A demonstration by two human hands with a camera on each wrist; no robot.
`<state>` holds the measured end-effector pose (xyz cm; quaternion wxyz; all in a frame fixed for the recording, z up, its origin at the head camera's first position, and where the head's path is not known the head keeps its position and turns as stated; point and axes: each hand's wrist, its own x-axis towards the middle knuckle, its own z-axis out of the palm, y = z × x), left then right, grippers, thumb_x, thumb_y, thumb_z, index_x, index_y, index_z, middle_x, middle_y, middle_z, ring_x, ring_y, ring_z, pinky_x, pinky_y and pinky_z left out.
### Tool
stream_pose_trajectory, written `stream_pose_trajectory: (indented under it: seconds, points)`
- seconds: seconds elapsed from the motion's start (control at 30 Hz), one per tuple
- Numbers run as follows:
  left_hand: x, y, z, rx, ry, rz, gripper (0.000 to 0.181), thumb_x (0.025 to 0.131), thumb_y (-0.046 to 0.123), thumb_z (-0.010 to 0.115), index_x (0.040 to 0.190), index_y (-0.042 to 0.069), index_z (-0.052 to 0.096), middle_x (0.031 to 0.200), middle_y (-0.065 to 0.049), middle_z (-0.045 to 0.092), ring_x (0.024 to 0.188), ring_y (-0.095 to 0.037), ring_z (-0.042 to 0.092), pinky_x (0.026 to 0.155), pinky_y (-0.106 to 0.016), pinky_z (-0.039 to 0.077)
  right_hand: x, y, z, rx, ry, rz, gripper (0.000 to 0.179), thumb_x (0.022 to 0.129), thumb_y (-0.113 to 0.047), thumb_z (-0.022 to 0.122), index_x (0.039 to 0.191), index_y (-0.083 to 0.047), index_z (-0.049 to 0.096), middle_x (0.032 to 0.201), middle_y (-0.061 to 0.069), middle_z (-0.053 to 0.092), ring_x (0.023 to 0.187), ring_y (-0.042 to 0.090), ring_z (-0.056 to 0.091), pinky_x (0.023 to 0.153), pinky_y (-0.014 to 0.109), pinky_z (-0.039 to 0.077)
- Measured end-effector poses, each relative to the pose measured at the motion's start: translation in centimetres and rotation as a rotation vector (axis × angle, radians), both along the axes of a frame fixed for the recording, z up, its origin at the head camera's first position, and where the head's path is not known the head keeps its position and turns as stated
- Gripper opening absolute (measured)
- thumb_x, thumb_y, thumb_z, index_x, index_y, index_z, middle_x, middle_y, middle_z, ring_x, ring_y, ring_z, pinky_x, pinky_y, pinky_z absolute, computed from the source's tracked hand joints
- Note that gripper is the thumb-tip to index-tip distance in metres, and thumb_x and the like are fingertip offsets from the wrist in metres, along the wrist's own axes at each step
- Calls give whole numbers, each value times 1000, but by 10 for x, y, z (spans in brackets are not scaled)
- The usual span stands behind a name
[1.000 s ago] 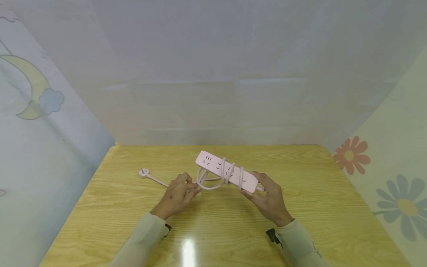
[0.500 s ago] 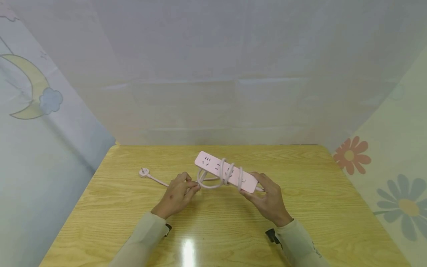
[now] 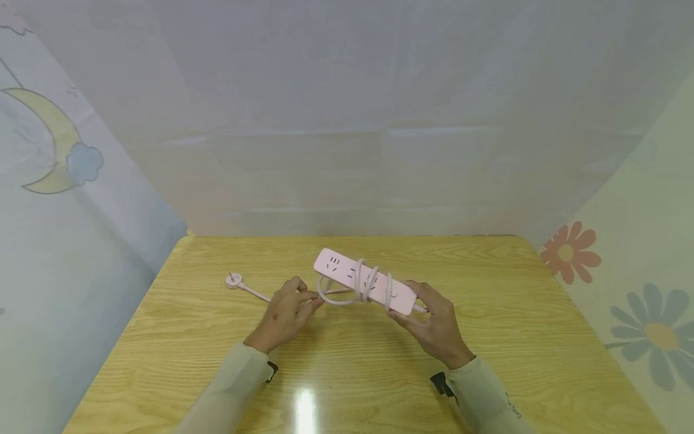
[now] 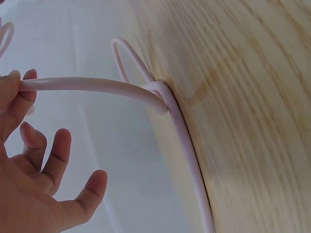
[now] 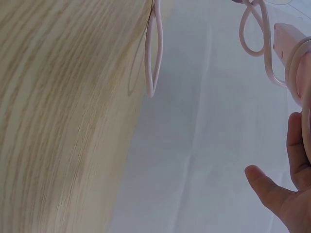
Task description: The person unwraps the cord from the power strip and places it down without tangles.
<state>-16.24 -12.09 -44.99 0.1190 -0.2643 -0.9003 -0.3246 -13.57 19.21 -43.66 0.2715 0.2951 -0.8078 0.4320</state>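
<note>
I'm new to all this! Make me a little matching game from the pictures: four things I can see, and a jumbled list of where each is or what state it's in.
Things:
1. plug
2. power strip
3. left hand
4. right hand

Places and states:
A. pinches the cord
B. has loops wound around it
C. holds the power strip near one end
D. lies on the table, beyond the left hand and off to its left

Right pairs: 1-D, 2-B, 3-A, 4-C
</note>
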Motion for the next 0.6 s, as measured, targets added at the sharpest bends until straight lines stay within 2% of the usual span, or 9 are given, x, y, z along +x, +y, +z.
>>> stream_pose_trajectory:
  seconds: [0.17, 0.6]
  points:
    - [-1, 0, 2, 9, -21, 24, 18, 96, 18, 69, 104, 5, 78, 94, 4, 47, 76, -13, 38, 69, -31, 36, 0, 0, 2, 3, -9, 13, 52, 77, -9, 86, 124, -2, 65, 109, 10, 69, 98, 18, 65, 80, 21, 50]
    - [-5, -1, 7, 58, -84, 68, 20, 95, 17, 71, 107, 1, 77, 91, 2, 46, 73, -12, 39, 65, -29, 38, 2, 0, 7, 5, -47, 8, 56, 72, -3, 87, 123, -3, 65, 110, 8, 69, 99, 19, 66, 84, 22, 50]
